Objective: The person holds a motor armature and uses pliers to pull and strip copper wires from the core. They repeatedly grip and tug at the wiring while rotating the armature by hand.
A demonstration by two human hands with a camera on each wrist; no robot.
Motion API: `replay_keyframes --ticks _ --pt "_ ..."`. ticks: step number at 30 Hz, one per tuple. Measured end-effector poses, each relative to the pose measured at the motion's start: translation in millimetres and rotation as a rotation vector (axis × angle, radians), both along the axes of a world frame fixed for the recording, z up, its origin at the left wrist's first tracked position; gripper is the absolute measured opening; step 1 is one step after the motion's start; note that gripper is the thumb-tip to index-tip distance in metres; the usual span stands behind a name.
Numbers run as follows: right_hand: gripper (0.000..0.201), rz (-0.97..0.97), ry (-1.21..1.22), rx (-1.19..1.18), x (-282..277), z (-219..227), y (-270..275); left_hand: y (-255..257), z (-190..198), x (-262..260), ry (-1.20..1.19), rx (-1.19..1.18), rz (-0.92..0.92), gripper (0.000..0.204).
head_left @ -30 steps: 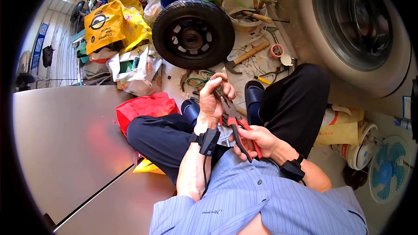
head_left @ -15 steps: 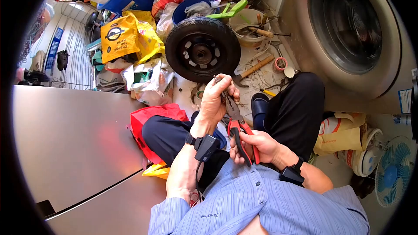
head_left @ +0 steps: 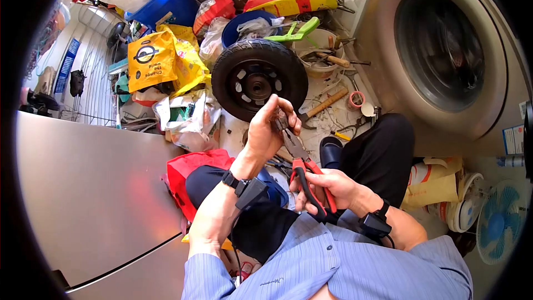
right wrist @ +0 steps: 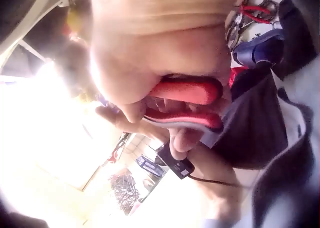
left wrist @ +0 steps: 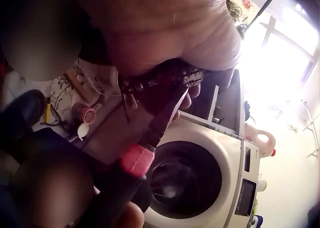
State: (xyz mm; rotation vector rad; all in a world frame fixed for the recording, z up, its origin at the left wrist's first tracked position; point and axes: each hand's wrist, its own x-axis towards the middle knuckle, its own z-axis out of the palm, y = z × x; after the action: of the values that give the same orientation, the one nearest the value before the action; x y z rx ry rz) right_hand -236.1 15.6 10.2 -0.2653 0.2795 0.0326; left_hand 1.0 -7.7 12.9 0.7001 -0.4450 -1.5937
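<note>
right hand point(head_left: 337, 187) grips red-handled pliers point(head_left: 300, 162) | long axis runs forward-left to dark piece point(head_left: 280, 121) | left hand point(head_left: 265, 134), nearer, curls fingers round piece

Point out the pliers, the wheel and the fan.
Pliers point(head_left: 298, 164): head view, upper end of a red grip.
Wheel point(head_left: 258, 85): head view, the hub.
Fan point(head_left: 500, 223): head view, middle of the blue blades.

The head view is bright, its rounded corners black, a reddish sheen on the metallic panel point(head_left: 100, 189) at left. Glare from the window point(left wrist: 290, 40) bleaches the left-wrist view's upper right; the soft right-wrist view whitens out at left.
</note>
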Motion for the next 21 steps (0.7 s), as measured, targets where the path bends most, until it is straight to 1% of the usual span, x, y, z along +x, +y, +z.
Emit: replay_keyframes --ticks 2,3,6,12,15,16,17,21 --pt "0.048 0.028 0.018 -0.005 9 2 -4 -3 -8 10 0.101 0.035 0.022 0.047" --pt "0.048 0.034 0.028 0.013 13 3 -4 -4 -11 11 0.109 0.060 0.045 0.051" --pt "0.048 0.061 0.096 0.054 23 2 -3 -6 -19 13 0.165 0.100 0.089 0.050" --pt "0.048 0.060 0.038 0.167 44 -10 -3 -3 -28 34 0.136 0.137 0.097 0.055" --pt "0.049 0.060 0.053 0.194 50 -11 -3 -2 -36 36 0.121 0.129 0.136 0.054" --pt "0.049 0.065 0.052 0.201 52 -12 -3 -2 -39 36 0.082 0.146 0.172 0.053" --pt "0.049 0.059 0.055 0.198 53 -12 -3 -1 -41 35 0.043 0.162 0.206 0.052" --pt "0.050 0.060 0.087 0.148 52 -13 -5 -1 -39 33 0.040 0.233 0.255 0.050"
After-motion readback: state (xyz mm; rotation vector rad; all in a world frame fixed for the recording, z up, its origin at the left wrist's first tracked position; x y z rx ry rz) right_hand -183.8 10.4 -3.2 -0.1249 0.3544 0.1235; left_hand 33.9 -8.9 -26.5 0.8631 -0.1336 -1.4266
